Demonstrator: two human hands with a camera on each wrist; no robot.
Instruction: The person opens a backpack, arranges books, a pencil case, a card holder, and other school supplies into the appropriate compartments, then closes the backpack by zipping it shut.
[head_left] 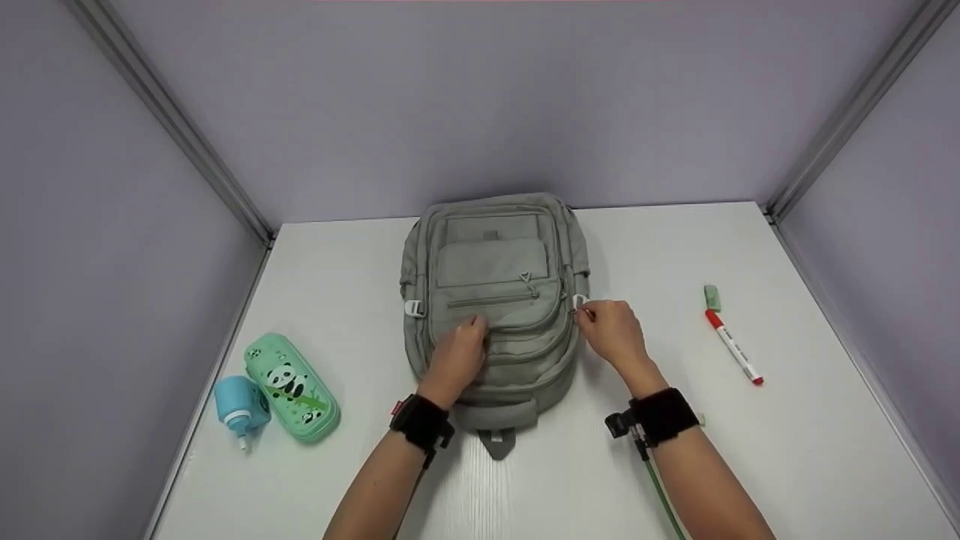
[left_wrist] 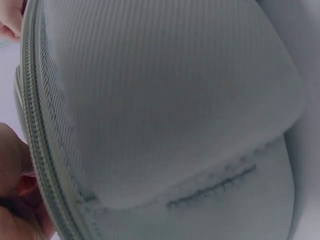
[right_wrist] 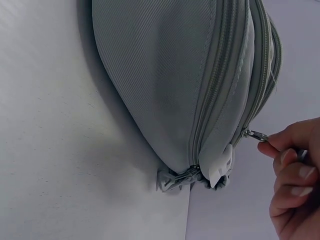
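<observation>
A grey-green backpack [head_left: 495,300] lies flat on the white table [head_left: 787,450], its carry handle toward me. My left hand [head_left: 471,334] sits on its front pocket with fingers curled into the fabric; the left wrist view shows these fingers [left_wrist: 15,200] beside a zip line on the backpack [left_wrist: 165,90]. At the bag's right side, my right hand [head_left: 586,313] pinches a small metal zip pull [right_wrist: 254,134] between thumb and forefinger. In the right wrist view, my right hand [right_wrist: 274,146] holds the pull just off the edge of the backpack [right_wrist: 160,75], above a white buckle [right_wrist: 220,171].
A mint pencil case with a panda [head_left: 292,386] and a small blue bottle [head_left: 240,405] lie at the front left. A red-capped white marker [head_left: 733,349] and a green eraser [head_left: 712,297] lie to the right. Lilac walls close three sides.
</observation>
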